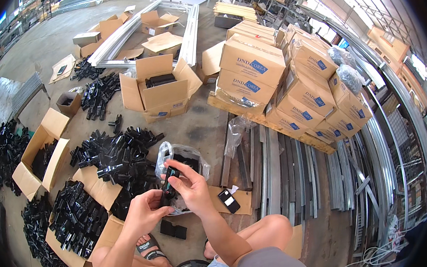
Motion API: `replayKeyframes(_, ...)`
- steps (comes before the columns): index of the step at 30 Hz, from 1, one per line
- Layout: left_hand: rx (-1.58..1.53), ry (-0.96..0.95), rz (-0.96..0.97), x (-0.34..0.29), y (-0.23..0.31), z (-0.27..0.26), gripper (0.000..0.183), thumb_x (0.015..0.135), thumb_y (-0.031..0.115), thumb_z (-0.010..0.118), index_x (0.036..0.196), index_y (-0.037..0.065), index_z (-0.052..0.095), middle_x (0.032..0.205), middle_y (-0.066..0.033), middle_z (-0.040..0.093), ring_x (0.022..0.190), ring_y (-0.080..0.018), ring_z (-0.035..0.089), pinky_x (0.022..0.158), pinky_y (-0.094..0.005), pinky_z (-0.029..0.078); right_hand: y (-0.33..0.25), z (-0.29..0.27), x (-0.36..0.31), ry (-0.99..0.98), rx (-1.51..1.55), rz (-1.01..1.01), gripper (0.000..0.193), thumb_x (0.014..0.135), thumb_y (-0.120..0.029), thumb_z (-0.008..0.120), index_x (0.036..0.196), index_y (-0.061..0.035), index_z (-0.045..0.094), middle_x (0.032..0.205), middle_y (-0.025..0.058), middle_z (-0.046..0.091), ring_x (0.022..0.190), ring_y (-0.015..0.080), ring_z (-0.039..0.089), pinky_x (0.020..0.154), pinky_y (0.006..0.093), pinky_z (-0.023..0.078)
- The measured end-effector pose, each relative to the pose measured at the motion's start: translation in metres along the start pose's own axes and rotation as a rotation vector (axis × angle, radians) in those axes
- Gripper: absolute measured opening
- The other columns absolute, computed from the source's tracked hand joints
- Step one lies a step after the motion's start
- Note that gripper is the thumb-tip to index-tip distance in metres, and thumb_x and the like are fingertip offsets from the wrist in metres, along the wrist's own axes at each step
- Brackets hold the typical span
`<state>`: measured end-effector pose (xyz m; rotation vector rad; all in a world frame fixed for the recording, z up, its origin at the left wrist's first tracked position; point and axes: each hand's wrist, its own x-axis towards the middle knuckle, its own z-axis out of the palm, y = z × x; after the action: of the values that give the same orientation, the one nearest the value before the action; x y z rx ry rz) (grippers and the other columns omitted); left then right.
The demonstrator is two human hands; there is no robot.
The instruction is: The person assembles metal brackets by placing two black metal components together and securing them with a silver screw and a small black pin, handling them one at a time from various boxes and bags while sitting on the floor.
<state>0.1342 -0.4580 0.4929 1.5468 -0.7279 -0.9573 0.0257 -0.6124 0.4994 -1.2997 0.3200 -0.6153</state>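
Between my two hands is a small black fitting point(169, 190) with a bit of green near its upper part. My left hand point(145, 212) pinches its lower end between thumb and fingers. My right hand point(189, 186) grips the upper end, its thumb lying along the piece. Just beyond and partly behind my hands stands a see-through plastic bag point(202, 169) with dark pieces inside. A black block-like piece point(173, 230) lies on the floor under my hands. To the left spreads a large pile of glossy black fittings point(117, 151).
An open cardboard box point(163, 97) stands ahead, and another box point(58, 159) at left. More black fittings point(79, 216) fill a carton near my left foot. A phone point(228, 201) lies on cardboard at right, beside long metal bars point(273, 173). Stacked cartons point(252, 61) rest on a pallet.
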Motion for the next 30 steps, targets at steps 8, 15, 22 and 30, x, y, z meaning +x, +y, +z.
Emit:
replayKeyframes(8,0.273,-0.004,0.025,0.005,-0.006,-0.013,0.039,0.081,0.005,0.082,0.116,-0.005,0.070,0.091,-0.0061,0.074,0.081,-0.0084,0.065,0.073,-0.0287,0.056,0.028,-0.004,0.008,-0.038,-0.047,-0.017,0.040,0.102,-0.012,0.069,0.139,-0.0005,0.063,0.129,0.0101,0.071,0.110,0.0210,0.072,0.098,0.0342,0.057)
replayKeyframes(15,0.398,0.215,0.052,0.012,0.007,-0.044,0.046,0.081,0.005,0.082,0.123,-0.009,0.067,0.112,-0.0206,0.077,0.103,-0.0232,0.076,0.091,-0.0352,0.059,0.132,-0.102,0.063,0.352,-0.310,0.210,0.030,0.110,-0.027,0.057,0.121,-0.0023,0.070,0.109,0.0087,0.074,0.091,0.0153,0.071,0.076,0.0297,0.058)
replayKeyframes(22,0.747,0.321,0.101,0.020,0.008,-0.058,0.042,0.080,0.006,0.080,0.119,-0.002,0.070,0.106,-0.0223,0.075,0.102,-0.0395,0.072,0.090,-0.0438,0.057,0.262,-0.186,0.054,0.564,-1.144,0.397,0.022,0.095,-0.024,0.067,0.101,-0.0073,0.080,0.100,0.0186,0.078,0.100,0.0377,0.074,0.091,0.0468,0.055)
replayKeyframes(30,1.006,0.257,0.091,0.035,-0.030,-0.054,0.025,0.075,-0.004,0.074,0.099,0.000,0.066,0.080,-0.0219,0.070,0.083,-0.0404,0.071,0.077,-0.0508,0.056,0.294,-0.180,0.117,0.197,-1.474,0.446,0.024,0.095,-0.019,0.062,0.112,-0.0156,0.079,0.113,0.0188,0.075,0.110,0.0399,0.071,0.094,0.0503,0.056)
